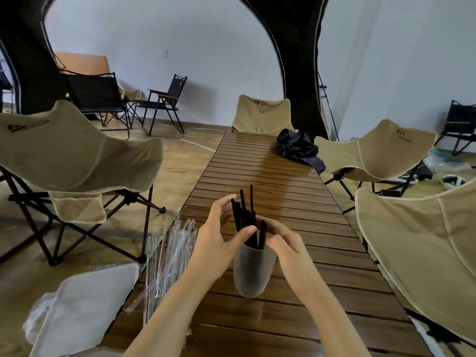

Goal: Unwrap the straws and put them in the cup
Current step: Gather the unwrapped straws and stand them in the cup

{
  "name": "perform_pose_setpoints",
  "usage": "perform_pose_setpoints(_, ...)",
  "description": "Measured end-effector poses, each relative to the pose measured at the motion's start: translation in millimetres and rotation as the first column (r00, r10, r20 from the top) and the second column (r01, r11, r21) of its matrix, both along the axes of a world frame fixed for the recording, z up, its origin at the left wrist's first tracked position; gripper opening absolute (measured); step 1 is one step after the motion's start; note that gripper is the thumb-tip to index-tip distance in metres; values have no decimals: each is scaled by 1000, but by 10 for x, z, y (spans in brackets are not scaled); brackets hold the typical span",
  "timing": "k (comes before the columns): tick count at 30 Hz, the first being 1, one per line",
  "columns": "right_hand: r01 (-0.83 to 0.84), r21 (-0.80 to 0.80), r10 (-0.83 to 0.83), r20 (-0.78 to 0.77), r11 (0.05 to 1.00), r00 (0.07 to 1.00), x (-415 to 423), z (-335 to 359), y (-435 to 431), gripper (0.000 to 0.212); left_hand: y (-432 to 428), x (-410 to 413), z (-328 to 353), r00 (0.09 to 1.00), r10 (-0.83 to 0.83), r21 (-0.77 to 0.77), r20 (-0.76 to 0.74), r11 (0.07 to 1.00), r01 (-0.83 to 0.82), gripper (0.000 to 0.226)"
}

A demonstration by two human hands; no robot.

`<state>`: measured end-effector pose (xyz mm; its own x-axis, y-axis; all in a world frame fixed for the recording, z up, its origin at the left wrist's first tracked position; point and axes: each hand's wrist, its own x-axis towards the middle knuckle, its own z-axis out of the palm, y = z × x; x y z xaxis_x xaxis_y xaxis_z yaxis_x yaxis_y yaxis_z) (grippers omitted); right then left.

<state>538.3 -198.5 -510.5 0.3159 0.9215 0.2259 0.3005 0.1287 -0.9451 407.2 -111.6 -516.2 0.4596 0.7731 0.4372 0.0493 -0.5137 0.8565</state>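
- Straws [246, 215], black and bare of wrapping, stand bunched in the cup [253, 274], with their tops fanning out above the rim at uneven heights.
- The cup is frosted and translucent. It stands at the near end of the slatted wooden table [270, 166], directly in front of you.
- Your left hand [219, 235] curls round the bundle just above the rim. Your thumb presses on the near side of the straws and your fingers arc behind them.
- Your right hand [288, 246] wraps the cup's upper right side with its back toward you. Your fingers curve round the far side of the rim, and their tips are hidden behind the straws.
- Clear plastic wrappers [170, 253] lie in a loose pile at the table's left edge, just left of your left forearm. You cannot tell from this view whether any of them holds a straw.
- A pale flat case [85, 300] sits at lower left, beside the wrappers.
- A black bag [296, 148] lies on the far right part of the table, well apart from the cup.
- Tan folding chairs [77, 150] stand around the table.
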Motion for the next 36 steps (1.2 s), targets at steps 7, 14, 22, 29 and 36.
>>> perform_pose_setpoints(7, 56, -87, -27, 306, 995, 952, -55, 21, -12, 42, 14, 66, 125, 989, -123, -101, -84, 988, 114, 114)
perform_pose_setpoints(14, 204, -37, -169, 428, 978, 888, -75, -25, 51, 46, 28, 135, 81, 999, 32, 4, -29, 999, -32, 68)
perform_pose_setpoints(22, 221, -18, -167, 599, 975, 783, -118, -101, 120, 66, 70, 86, 71, 993, 120, 103, 12, 987, -120, 43)
perform_pose_setpoints(29, 239, -33, -162, 643, 970, 748, -134, -51, 101, 44, 79, 109, 83, 994, 39, -53, 104, 998, -33, 36)
perform_pose_setpoints(36, 226, -47, -138, 666, 973, 733, -148, -17, 85, 25, 79, 40, 79, 986, -65, -57, 152, 996, 74, 50)
